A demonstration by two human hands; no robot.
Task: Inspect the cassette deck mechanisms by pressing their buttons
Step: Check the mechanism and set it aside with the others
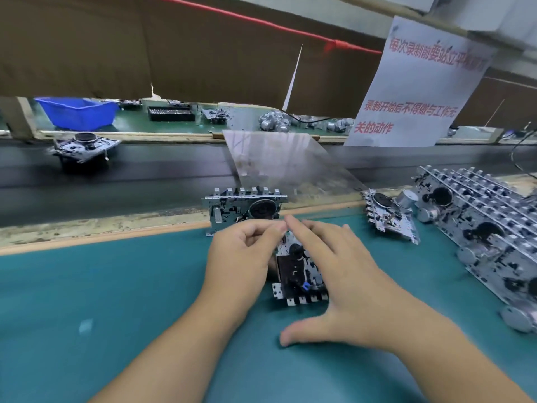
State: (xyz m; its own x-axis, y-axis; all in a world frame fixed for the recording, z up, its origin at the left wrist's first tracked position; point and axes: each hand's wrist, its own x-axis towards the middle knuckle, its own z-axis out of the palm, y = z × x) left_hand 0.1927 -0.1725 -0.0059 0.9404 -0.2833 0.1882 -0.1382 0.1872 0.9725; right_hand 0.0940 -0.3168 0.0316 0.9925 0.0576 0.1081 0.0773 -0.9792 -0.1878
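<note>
A metal cassette deck mechanism (299, 274) lies on the green mat (87, 286), its row of silver buttons toward me. My left hand (241, 257) has curled fingers at the mechanism's left and far edge and seems to grip it there. My right hand (334, 274) hovers over its right side with fingers stretched forward and thumb spread toward me. A second mechanism (244, 205) stands just behind, at the mat's far edge. A third mechanism (392, 216) lies to the right.
A stack of several mechanisms (479, 228) with round motors fills the right of the mat. A black conveyor belt (145, 175) carries another mechanism (84, 149). Beyond it are a blue bin (78, 112) and a hanging paper notice (418, 88).
</note>
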